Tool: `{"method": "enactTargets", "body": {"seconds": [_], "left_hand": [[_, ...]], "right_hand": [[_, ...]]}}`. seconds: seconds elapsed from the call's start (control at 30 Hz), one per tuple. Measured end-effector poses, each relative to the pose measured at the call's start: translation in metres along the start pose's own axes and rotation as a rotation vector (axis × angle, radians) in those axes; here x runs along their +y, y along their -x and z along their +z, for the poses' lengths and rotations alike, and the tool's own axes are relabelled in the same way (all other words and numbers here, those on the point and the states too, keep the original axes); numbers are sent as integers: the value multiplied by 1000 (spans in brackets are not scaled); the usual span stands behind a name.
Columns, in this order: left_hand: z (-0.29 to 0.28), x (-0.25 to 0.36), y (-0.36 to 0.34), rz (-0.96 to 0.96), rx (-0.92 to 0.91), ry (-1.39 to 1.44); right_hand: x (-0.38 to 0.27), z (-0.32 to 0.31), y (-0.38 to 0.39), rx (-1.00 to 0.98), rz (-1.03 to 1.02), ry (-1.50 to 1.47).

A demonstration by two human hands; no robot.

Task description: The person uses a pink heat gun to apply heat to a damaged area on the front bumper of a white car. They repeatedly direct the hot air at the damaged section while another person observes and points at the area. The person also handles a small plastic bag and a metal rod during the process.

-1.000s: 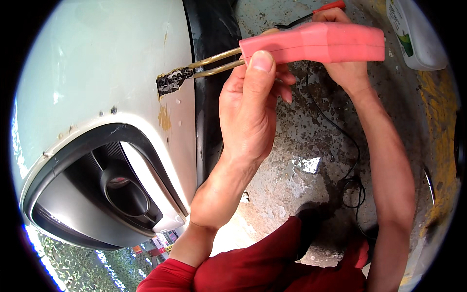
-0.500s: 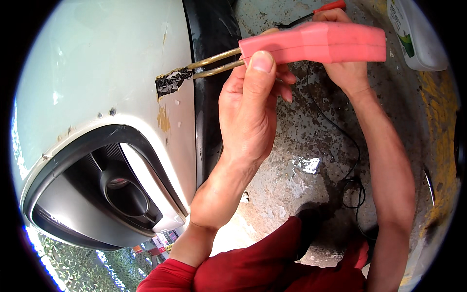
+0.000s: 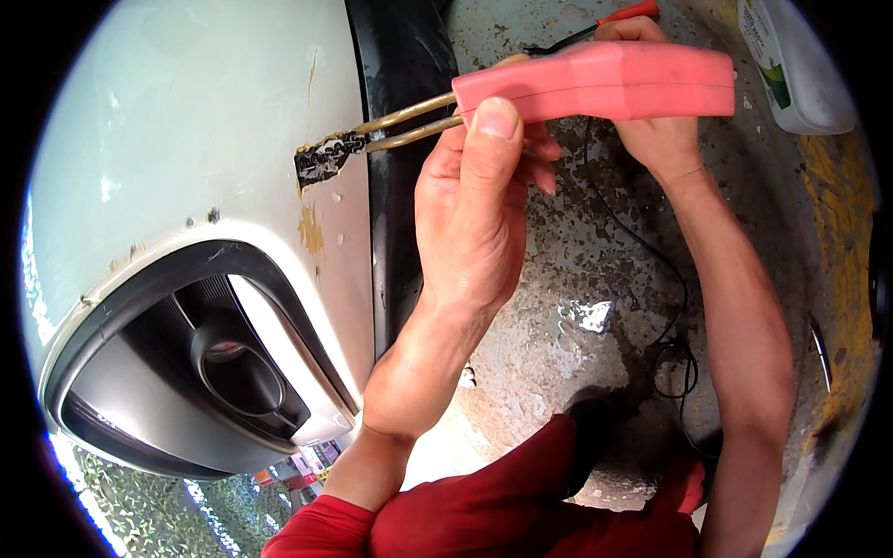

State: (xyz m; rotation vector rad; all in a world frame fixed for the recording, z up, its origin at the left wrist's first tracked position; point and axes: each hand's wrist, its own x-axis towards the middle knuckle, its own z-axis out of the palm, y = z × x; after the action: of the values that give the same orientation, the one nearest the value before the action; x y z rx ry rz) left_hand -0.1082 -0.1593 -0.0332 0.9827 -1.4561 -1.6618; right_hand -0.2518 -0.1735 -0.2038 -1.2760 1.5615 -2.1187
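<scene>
Shift: tool and car panel (image 3: 223,121) both sit slightly further left than half a second ago; reads as head drift.
Meaning: rods-to-patch relation unchanged, so work there looks uninterrupted.
Pink tool (image 3: 595,84): between both hands, right of the panel; smooth, faceted plastic-looking shell, seam along its side.
Rods (image 3: 406,113): two, dull brass-coloured, rounded, side by side; tips at the patch's right end, exact contact unclear.
Dark patch (image 3: 324,163): black and grey, lumpy, ragged-edged, in glossy pale paint.
Left hand (image 3: 474,205): gripping the tool's rod end, thumb on the near side.
Right hand (image 3: 656,139): behind the handle; fingers mostly hidden, can't tell its grip.
Floor (image 3: 577,242): grey, flaking, mottled.
</scene>
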Motion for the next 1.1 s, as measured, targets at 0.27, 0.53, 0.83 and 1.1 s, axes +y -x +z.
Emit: {"method": "enactTargets", "body": {"seconds": [0.27,0.53,0.83,1.1], "left_hand": [[-2,0,0,-16,-21,-140],[-2,0,-1,-2,-30,-142],[-2,0,-1,-13,-20,-121],[-3,-1,-1,2,-41,-100]], "right_hand": [[-1,2,-3,27,-60,-4],[-9,-1,-9,12,-38,-36],[-7,2,-7,32,-65,-37],[-4,3,-5,21,-37,10]]}}
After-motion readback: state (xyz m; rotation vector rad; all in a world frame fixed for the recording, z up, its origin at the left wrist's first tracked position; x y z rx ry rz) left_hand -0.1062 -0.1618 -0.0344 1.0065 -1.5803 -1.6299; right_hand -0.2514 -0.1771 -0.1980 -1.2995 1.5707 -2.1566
